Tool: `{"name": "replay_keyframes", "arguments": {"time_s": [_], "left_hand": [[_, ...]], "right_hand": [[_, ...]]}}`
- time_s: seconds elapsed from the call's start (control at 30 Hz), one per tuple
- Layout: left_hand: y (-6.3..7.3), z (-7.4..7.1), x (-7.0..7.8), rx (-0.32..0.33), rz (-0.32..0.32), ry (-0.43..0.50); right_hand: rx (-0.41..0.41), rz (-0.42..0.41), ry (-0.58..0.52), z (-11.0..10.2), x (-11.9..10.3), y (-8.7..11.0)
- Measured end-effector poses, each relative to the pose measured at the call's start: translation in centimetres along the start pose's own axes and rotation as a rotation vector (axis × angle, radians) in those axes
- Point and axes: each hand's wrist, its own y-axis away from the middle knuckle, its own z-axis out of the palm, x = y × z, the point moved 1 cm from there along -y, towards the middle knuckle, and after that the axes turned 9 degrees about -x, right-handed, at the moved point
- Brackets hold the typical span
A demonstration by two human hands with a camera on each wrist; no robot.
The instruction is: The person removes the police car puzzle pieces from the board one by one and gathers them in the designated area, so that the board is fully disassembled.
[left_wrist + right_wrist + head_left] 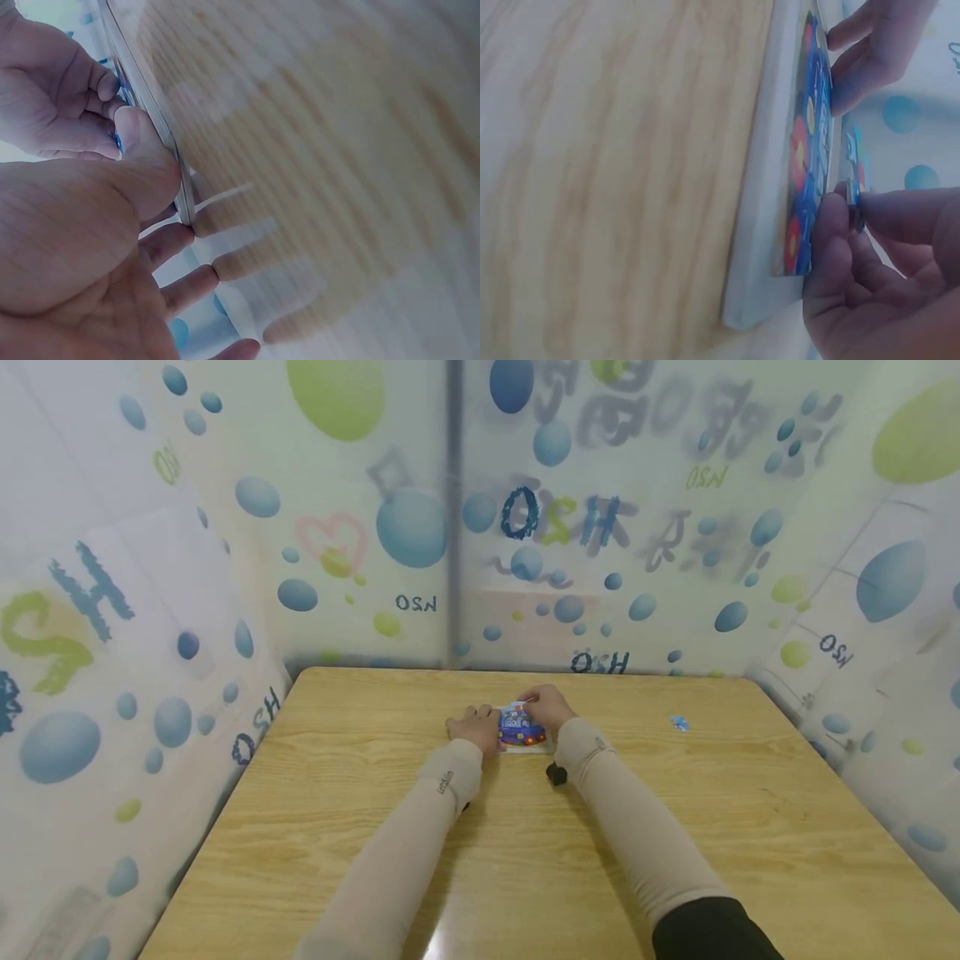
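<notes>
A small puzzle board [519,732] with a blue vehicle picture lies on the wooden table, between the two hands. My left hand [477,729] rests at its left side; in the left wrist view the thumb [139,135] lies over the board's edge and the other fingers spread on the tabletop. Over the board's upper right part, my right hand [551,708] pinches a puzzle piece [853,161] between thumb and fingers. The right wrist view has this piece tilted up, just off the picture surface. Fingers cover part of it.
Another blue puzzle piece [678,722] lies apart on the right of the table [360,718]. Printed curtains [360,635] with bubble patterns stand behind the far edge and at both sides.
</notes>
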Motion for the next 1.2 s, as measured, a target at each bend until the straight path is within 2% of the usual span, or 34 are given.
{"name": "replay_keyframes", "arguments": {"time_s": [0.27,0.73,0.97,1.2], "left_hand": [[0.0,-0.2,0.1,0.007,-0.004,0.0],[-0.3,0.4,-0.1,0.015,0.007,0.0],[-0.2,0.4,-0.2,0.017,0.021,-0.005],[-0.4,0.6,-0.3,0.023,0.019,-0.004]], "right_hand": [[0.004,0.005,-0.125,-0.7,0.3,0.3],[0.002,0.011,-0.227,-2.5,0.7,1.8],[0.0,0.013,-0.232,-3.4,2.0,1.7],[0.008,0.035,-0.202,-4.3,2.3,2.1]]}}
